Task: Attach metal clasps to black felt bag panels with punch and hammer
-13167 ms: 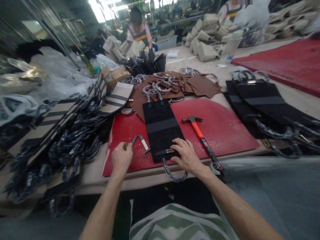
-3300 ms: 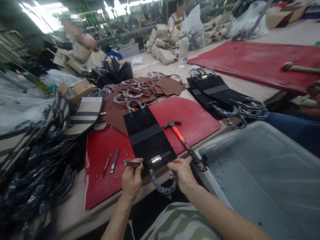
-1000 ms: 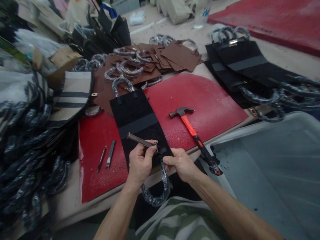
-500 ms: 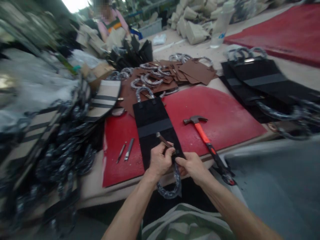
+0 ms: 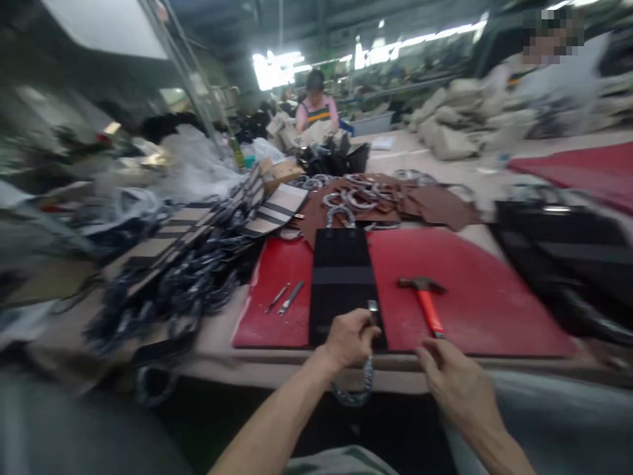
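A flat black bag panel (image 5: 341,277) lies lengthwise on a red mat (image 5: 469,303), its plastic-wrapped handle (image 5: 353,389) hanging over the table's front edge. My left hand (image 5: 349,340) is closed round a small metal punch (image 5: 372,310), held upright on the panel's near end. My right hand (image 5: 457,379) hovers off the panel with its fingers loosely apart, close to the near end of the orange-handled hammer (image 5: 425,303) on the mat. The picture is blurred by motion.
Two thin metal tools (image 5: 284,298) lie on the mat's left part. Striped beige panels with wrapped handles (image 5: 188,264) pile up at left, brown panels (image 5: 386,201) behind, black bags (image 5: 558,251) at right. A person in a pink top (image 5: 316,109) works at the far end.
My right hand has let go of the panel's edge and moved right toward the hammer. My left hand has stood the punch upright. The camera has tilted up.
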Demonstrator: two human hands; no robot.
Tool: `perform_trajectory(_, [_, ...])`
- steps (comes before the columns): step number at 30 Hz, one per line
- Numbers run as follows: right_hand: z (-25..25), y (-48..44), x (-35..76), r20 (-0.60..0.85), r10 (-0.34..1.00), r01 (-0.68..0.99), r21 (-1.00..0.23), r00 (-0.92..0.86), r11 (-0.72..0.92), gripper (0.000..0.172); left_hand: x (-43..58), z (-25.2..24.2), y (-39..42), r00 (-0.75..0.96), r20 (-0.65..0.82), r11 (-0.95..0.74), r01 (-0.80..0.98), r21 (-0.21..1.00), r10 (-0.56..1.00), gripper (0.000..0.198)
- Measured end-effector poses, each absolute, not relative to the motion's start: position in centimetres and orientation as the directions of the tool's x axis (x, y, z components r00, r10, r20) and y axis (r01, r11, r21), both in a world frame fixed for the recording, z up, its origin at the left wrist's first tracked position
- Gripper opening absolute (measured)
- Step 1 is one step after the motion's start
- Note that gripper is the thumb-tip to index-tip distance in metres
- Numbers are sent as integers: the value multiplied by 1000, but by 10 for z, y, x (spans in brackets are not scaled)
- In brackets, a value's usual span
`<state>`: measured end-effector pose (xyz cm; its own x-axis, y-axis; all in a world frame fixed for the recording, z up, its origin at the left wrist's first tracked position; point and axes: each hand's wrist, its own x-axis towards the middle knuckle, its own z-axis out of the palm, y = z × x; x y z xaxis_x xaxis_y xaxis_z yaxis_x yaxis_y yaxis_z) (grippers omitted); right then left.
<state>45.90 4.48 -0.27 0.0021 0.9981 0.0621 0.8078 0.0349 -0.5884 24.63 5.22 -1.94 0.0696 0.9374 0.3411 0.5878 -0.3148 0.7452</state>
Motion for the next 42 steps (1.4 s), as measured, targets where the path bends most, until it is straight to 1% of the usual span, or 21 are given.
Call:
perform_trajectory(3, [8, 52, 487, 135, 991, 967, -251, -10, 44, 29, 242, -25, 52, 55, 340, -314, 540, 780, 939, 11])
perform_trajectory(5, [11, 55, 498, 43, 999, 986, -167, -7, 15, 25, 240, -28, 53, 60, 338, -317, 532, 785, 939, 12])
perform_trajectory(7, [11, 58, 500, -87, 996, 959, -280, 26, -50, 18, 240, -28, 51, 67, 337, -319, 537, 781, 939, 12])
perform_trajectory(11, [15, 69, 486, -281, 958, 705, -666, 64, -243, 15, 240, -26, 49, 97, 343, -337, 555, 760, 934, 11])
perform_trajectory(16, [38, 93, 463, -442, 891, 458, -816, -103, -352, 6, 241, -26, 51, 123, 371, -372, 570, 733, 920, 9])
perform_trajectory(19, [68, 90, 455, -446, 885, 348, -857, -133, -380, 14, 241, -27, 52, 128, 362, -369, 554, 746, 923, 9])
perform_trajectory(21, [94, 76, 455, -373, 920, 295, -898, -119, -326, 21, 241, -26, 52, 128, 354, -364, 546, 755, 927, 9])
perform_trajectory(23, [118, 58, 459, -140, 986, 298, -948, -86, -109, 30, 240, -26, 51, 129, 350, -361, 549, 754, 928, 8])
perform_trajectory(24, [126, 49, 462, 27, 998, 348, -936, -64, 48, 33, 241, -25, 51, 128, 348, -358, 551, 754, 929, 7])
perform_trajectory(26, [133, 33, 468, 304, 948, 536, -787, -94, 305, 34, 241, -24, 51, 126, 339, -350, 550, 758, 932, 7])
perform_trajectory(28, [133, 23, 472, 316, 916, 730, -560, -248, 391, 27, 241, -25, 51, 127, 331, -344, 553, 759, 935, 6])
perform_trajectory(30, [140, 19, 474, 152, 906, 822, -383, -394, 422, 21, 241, -26, 51, 135, 332, -348, 569, 745, 933, 6])
perform_trajectory(31, [149, 19, 474, 100, 898, 832, -344, -429, 436, 21, 241, -27, 51, 137, 337, -352, 576, 738, 931, 6])
perform_trajectory(32, [163, 19, 472, 104, 891, 825, -345, -441, 448, 22, 241, -28, 51, 138, 345, -358, 579, 732, 928, 6])
perform_trajectory(34, [196, 18, 467, 299, 878, 763, -439, -373, 474, 29, 241, -30, 52, 136, 361, -370, 574, 730, 923, 7])
perform_trajectory(36, [218, 16, 460, 604, 791, 646, -565, -101, 513, 32, 241, -29, 51, 132, 368, -375, 566, 734, 920, 8])
perform_trajectory(38, [213, 13, 454, 733, 671, 586, -594, 112, 551, 31, 241, -28, 51, 129, 365, -371, 564, 738, 922, 8])
perform_trajectory(39, [200, 11, 454, 724, 688, 629, -559, 53, 540, 32, 241, -27, 50, 130, 359, -367, 565, 739, 924, 8])
perform_trajectory(40, [182, 10, 456, 655, 744, 696, -475, -129, 538, 33, 241, -26, 50, 126, 354, -360, 567, 741, 927, 8])
perform_trajectory(41, [161, 9, 460, 470, 836, 760, -422, -283, 495, 33, 241, -25, 49, 124, 345, -351, 571, 742, 930, 8])
perform_trajectory(42, [141, 8, 466, 264, 908, 835, -370, -325, 407, 32, 241, -25, 49, 121, 338, -343, 576, 742, 933, 8])
